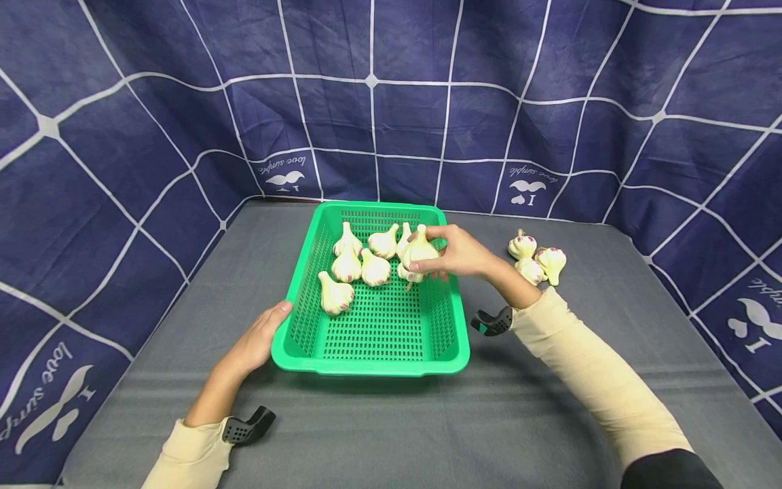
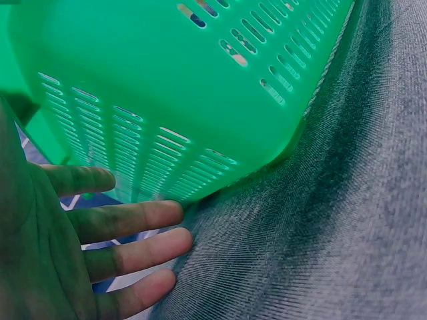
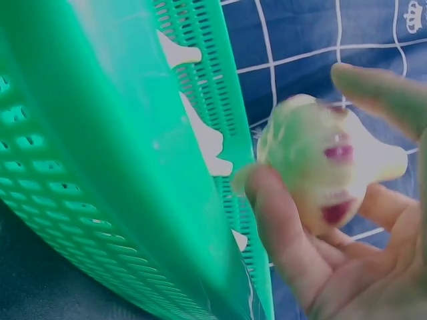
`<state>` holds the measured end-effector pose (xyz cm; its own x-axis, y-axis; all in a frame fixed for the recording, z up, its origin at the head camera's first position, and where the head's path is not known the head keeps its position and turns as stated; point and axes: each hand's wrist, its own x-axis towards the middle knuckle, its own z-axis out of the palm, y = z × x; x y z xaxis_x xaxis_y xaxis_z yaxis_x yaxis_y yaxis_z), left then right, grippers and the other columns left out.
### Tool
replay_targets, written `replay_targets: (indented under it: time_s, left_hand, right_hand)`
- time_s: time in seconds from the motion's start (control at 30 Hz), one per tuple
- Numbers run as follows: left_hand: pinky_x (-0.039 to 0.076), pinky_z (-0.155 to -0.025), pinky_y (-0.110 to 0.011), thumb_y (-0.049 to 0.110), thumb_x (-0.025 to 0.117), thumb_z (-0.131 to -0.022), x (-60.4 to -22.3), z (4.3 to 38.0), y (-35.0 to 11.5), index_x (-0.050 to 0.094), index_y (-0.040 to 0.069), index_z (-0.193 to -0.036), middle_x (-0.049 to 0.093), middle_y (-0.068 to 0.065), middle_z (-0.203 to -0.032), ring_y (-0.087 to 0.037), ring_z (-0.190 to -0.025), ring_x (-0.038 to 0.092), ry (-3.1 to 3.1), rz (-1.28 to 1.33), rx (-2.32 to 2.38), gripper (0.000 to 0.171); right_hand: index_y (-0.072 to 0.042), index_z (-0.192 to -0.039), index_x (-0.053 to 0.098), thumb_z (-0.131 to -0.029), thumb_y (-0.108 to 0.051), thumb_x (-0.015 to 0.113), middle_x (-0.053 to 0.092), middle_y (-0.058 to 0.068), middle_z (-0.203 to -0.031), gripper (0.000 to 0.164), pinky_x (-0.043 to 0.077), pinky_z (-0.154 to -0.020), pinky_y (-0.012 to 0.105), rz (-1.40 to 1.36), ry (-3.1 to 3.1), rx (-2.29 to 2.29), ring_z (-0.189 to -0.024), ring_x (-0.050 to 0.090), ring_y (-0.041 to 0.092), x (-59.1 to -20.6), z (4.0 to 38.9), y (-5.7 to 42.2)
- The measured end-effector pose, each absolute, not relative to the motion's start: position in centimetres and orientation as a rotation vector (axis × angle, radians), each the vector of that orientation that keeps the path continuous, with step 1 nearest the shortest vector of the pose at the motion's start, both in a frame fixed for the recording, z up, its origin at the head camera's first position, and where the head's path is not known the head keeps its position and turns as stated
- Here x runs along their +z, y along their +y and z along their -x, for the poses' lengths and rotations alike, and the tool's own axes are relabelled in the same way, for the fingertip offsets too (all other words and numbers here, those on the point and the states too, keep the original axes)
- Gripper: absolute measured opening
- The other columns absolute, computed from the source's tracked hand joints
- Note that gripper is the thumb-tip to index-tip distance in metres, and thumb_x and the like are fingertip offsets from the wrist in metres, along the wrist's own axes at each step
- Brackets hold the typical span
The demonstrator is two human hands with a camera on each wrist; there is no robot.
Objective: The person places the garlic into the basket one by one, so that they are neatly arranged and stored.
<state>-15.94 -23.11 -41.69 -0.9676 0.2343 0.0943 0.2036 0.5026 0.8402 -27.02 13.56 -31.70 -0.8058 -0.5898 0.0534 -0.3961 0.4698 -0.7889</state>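
My right hand [image 1: 461, 252] holds a garlic bulb [image 3: 327, 157] over the right side of a green plastic basket [image 1: 370, 367]. In the right wrist view the thumb and fingers surround this bulb, which has purple patches and a pale neck. Several more garlic bulbs lie in the basket, among them one at the left [image 1: 334, 295] and one near the middle [image 1: 375, 269]. Outside the basket's near left corner is my left hand [image 1: 259, 339], with its thumb side at the rim. Its fingers stretch out straight beside the slotted wall in the left wrist view.
Several garlic bulbs sit together on the grey tabletop [image 1: 568, 326] to the right of the basket, one [image 1: 551, 263] nearest the table's right side. A blue curtain with white lines [image 1: 409, 115] hangs behind the table and along its sides.
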Motion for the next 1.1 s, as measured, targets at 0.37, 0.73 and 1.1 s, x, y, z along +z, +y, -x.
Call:
replay_targets:
  time_s: [0.37,0.73,1.1]
  left_hand:
    - [0.021,-0.112,-0.060,0.033,0.022,-0.108,-41.7,16.0,-23.1,0.038,-0.018,-0.141,0.044,-0.036,-0.140,-0.047,-0.134,0.034,2.685,-0.408,1.520,0.063]
    - [0.020,-0.112,-0.060,0.033,0.021,-0.108,-41.7,15.9,-23.2,0.036,-0.020,-0.141,0.040,-0.037,-0.143,-0.049,-0.136,0.031,2.697,-0.392,1.503,0.064]
    - [0.021,-0.112,-0.061,0.033,0.022,-0.108,-41.6,15.9,-23.0,0.037,-0.020,-0.140,0.041,-0.038,-0.141,-0.050,-0.135,0.032,2.697,-0.403,1.499,0.064]
  right_hand:
    - [0.011,-0.135,0.044,-0.079,0.014,0.059,0.043,0.027,-0.128,0.058,0.058,-0.071,0.041,0.992,2.076,-1.376,-0.082,0.070,0.036,-31.7,27.2,12.9]
    - [-0.001,-0.098,0.053,-0.077,-0.010,0.085,0.061,0.015,-0.106,0.039,0.052,-0.057,0.034,1.069,2.351,-1.076,-0.067,0.070,0.020,-31.3,27.3,10.8]
    - [-0.008,-0.094,0.056,-0.074,-0.037,0.088,0.060,0.006,-0.091,0.048,0.043,-0.068,0.029,1.181,2.615,-0.572,-0.061,0.047,0.010,-31.5,27.6,7.0]
